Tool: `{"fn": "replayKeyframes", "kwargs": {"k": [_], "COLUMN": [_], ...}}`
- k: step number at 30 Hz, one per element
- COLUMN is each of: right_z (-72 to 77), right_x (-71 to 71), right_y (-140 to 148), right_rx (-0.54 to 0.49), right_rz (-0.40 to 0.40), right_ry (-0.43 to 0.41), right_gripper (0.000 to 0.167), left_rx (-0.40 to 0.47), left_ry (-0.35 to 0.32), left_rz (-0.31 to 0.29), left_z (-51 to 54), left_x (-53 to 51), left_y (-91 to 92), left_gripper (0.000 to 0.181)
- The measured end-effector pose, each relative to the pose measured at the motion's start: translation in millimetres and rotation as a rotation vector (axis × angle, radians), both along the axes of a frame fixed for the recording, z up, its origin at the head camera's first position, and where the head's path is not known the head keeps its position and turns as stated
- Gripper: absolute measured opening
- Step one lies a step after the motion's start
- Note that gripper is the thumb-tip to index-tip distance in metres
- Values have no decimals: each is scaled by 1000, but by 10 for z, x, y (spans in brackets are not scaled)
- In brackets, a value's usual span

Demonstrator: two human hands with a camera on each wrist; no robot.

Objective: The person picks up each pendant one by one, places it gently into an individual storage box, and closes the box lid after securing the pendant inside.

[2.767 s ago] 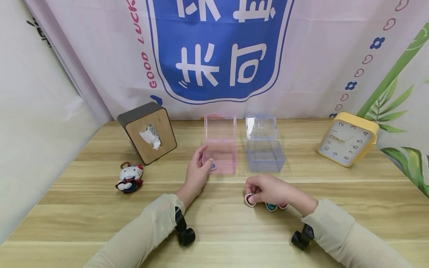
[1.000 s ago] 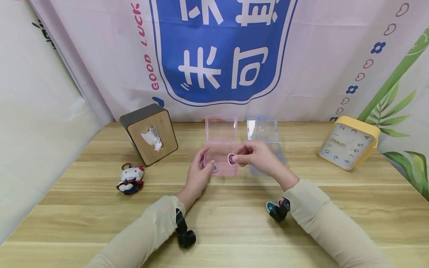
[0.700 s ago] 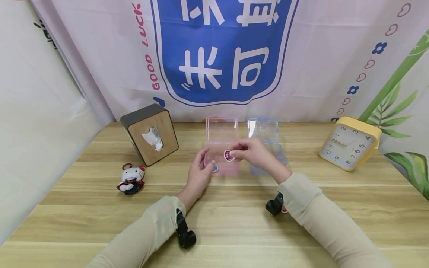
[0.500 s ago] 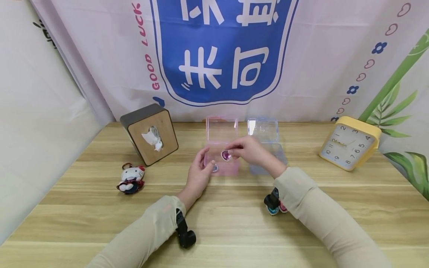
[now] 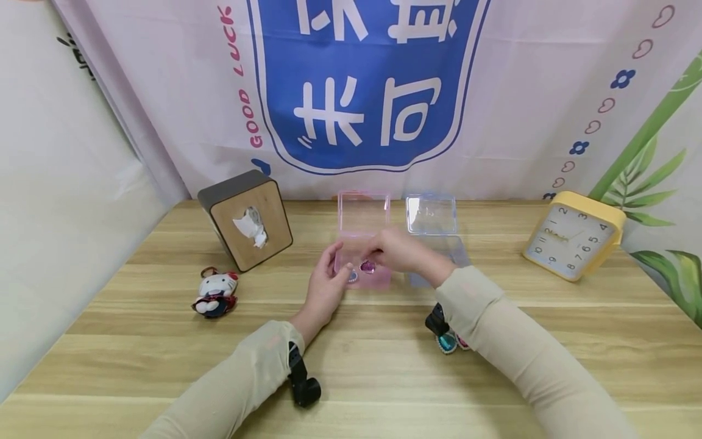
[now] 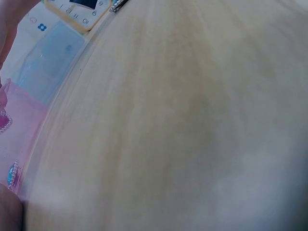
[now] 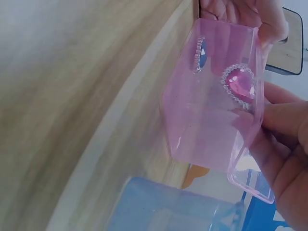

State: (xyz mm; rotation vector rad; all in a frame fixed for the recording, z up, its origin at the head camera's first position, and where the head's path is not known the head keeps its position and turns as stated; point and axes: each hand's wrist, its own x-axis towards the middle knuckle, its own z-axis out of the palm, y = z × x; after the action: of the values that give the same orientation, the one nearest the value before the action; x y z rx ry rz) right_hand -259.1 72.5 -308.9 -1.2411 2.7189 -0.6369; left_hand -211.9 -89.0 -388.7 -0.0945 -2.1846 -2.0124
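My right hand (image 5: 396, 249) reaches over the clear pink box (image 5: 378, 281), and in the right wrist view its fingertips pinch a pink heart gem (image 7: 240, 84) with a beaded rim at the box's opening. My left hand (image 5: 325, 286) holds the box's left side, thumb at the front and fingers behind. Low inside the box, near that thumb, lies a blue gem (image 7: 202, 54). The box's lid (image 5: 364, 213) stands raised at the back. A teal gem (image 5: 446, 342) and a partly covered pink gem (image 5: 463, 343) lie on the table below my right wrist.
Right of the pink box stands a clear blue box (image 5: 457, 247) with its lid raised. A tissue box (image 5: 252, 222) and a plush keychain (image 5: 215, 294) are at the left. A yellow clock (image 5: 573, 235) stands at the right, and a printed cloth (image 5: 521, 110) hangs behind.
My right hand has carried the pink heart gem from the table up and left to the pink box, lowering it lately. The left hand keeps its hold on the box.
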Motion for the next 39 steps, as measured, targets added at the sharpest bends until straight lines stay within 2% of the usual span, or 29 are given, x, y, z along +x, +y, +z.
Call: {"fn": "replayKeyframes", "kwargs": {"k": [8,18,25,31,36,39], "right_z": [-35,-93,-111,-78,-16,39], "right_x": [-11,-10,-8,76,202,287], "right_y": [-104,-97,-4,171,355,484], "right_rx": [70,29,-60,-177,-241,-260], "right_rz": [-3,-8,-18,-85,-142,-186], "right_ry": [-37,-33,-3,36,-7,-36], "right_gripper": [14,13,16,15,16,17], "left_rx": [-8,5,5,4,29,-12], "left_ry": [-13,-6,5,-10,0,54], "left_rz": [2,-3,5,11,46,79], "left_z": [3,6,13,36,93,158], "left_x": [-4,7,6,-11,22,46], "left_y": [-9,1,10,38,28,22], "left_gripper": [54,52,53,55,55,55]}}
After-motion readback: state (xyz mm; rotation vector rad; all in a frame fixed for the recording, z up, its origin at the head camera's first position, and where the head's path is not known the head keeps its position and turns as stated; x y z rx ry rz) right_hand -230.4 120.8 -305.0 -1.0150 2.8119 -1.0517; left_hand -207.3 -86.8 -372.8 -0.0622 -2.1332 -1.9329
